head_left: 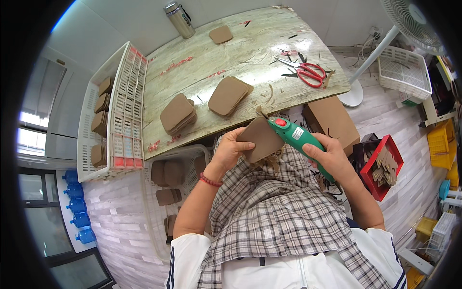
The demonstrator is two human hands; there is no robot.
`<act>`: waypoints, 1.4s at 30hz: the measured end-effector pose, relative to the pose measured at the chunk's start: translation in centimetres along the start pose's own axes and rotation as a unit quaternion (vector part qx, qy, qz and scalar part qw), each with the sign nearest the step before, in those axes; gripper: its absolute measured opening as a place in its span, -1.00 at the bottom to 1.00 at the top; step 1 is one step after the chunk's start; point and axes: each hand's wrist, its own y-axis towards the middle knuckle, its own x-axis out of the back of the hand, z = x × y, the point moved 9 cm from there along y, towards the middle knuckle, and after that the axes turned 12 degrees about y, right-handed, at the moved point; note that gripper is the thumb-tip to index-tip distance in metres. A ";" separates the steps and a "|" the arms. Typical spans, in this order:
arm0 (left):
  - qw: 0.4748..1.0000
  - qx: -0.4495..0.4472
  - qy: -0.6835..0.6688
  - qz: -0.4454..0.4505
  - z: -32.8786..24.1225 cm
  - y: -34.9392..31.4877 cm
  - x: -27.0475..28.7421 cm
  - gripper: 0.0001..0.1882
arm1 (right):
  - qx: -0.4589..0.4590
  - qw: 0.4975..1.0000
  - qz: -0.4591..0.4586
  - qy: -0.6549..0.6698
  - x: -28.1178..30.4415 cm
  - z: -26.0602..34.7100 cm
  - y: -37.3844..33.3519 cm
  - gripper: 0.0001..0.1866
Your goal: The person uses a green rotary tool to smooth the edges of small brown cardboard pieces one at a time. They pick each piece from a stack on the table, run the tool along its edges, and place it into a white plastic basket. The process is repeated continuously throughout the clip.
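Over my lap at the table's front edge, my left hand (227,152) grips a brown rounded-square pad (262,140) by its left side, thumb on top. My right hand (331,153) is wrapped round a green handheld electric cutter (298,137) with a red button. The cutter's head meets the pad's upper right edge, where thin brown strips hang; its exact contact is too small to make out. Two stacks of similar pads (178,114) lie on the table (192,72) beyond my left hand. A single pad (221,34) lies farther back.
Red-handled scissors (312,75) lie among dark scraps at the table's right. A steel flask (179,20) stands behind. White crates (127,115) with pads are at left and below. A cardboard box (332,120), a red tray (395,155) of small pieces and a fan (414,19) are right.
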 end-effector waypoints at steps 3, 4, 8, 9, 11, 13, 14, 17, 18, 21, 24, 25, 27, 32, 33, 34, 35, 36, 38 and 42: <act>0.998 0.005 0.057 -0.003 -0.2 -0.2 1.0 -0.59 | -0.021 0.999 0.014 0.028 -0.1 -0.2 0.0 -0.61; 0.997 -0.007 0.077 -0.003 -0.7 -0.2 1.3 -0.60 | -0.037 0.999 0.028 0.008 0.1 -0.3 -0.1 -0.64; 0.979 -0.069 0.184 -0.052 -3.2 -0.6 2.8 -0.68 | -0.053 0.997 0.050 -0.001 0.2 -0.4 -0.4 -0.65; 0.972 -0.084 0.207 -0.067 -3.7 -0.8 3.4 -0.69 | -0.056 0.997 0.054 0.000 0.2 -0.5 -0.4 -0.64; 0.975 -0.093 0.174 -0.101 -3.9 -1.0 4.4 -0.73 | -0.063 0.996 0.064 0.001 0.2 -0.7 -0.5 -0.64; 0.980 -0.101 0.124 -0.123 -4.2 -1.2 4.9 -0.75 | -0.069 0.995 0.076 0.005 0.1 -1.0 -0.5 -0.63; 0.983 -0.104 0.097 -0.120 -4.5 -1.3 4.8 -0.78 | -0.071 0.994 0.078 0.007 0.0 -1.1 -0.5 -0.62; 0.986 -0.094 0.086 -0.110 -4.3 -1.5 5.0 -0.78 | -0.076 0.993 0.086 0.007 -0.4 -1.3 -0.6 -0.60; 0.986 -0.087 0.093 -0.106 -4.2 -1.5 5.0 -0.78 | -0.077 0.993 0.087 0.001 -0.5 -1.3 -0.6 -0.59; 0.987 -0.073 0.112 -0.093 -4.0 -1.4 4.5 -0.80 | -0.097 0.992 0.087 0.006 -0.7 -1.4 -0.7 -0.59; 0.987 -0.068 0.124 -0.079 -4.0 -1.4 3.8 -0.80 | -0.095 0.992 0.086 0.003 -0.8 -1.6 -0.6 -0.58; 0.988 -0.059 0.127 -0.071 -3.8 -1.3 3.6 -0.79 | -0.090 0.992 0.086 -0.002 -0.8 -1.7 -0.6 -0.58; 0.989 -0.040 0.134 -0.054 -3.6 -1.2 3.0 -0.78 | -0.082 0.993 0.088 -0.012 -1.2 -1.3 -0.6 -0.62; 0.987 -0.037 0.156 -0.027 -3.4 -0.9 1.9 -0.78 | -0.083 0.992 0.092 -0.009 -1.6 -1.6 -0.4 -0.62; 0.986 -0.034 0.160 -0.022 -3.6 -0.9 1.5 -0.79 | -0.081 0.993 0.089 -0.007 -1.6 -1.7 -0.3 -0.62; 0.986 -0.032 0.163 -0.016 -3.7 -0.9 1.2 -0.80 | -0.078 0.993 0.087 -0.006 -1.7 -1.7 -0.2 -0.61; 0.986 -0.023 0.165 -0.013 -3.8 -0.9 1.0 -0.80 | -0.079 0.993 0.089 -0.007 -1.7 -1.8 -0.1 -0.61; 0.986 -0.015 0.167 -0.010 -3.8 -0.9 0.8 -0.80 | -0.079 0.993 0.092 -0.009 -1.8 -1.9 0.0 -0.61; 0.984 -0.001 0.176 -0.001 -3.7 -0.9 0.7 -0.77 | -0.077 0.992 0.099 -0.016 -2.0 -1.7 0.2 -0.61; 0.979 0.008 0.200 0.037 -4.2 -1.0 -0.3 -0.70 | -0.070 0.992 0.109 -0.006 -3.1 -1.2 1.0 -0.60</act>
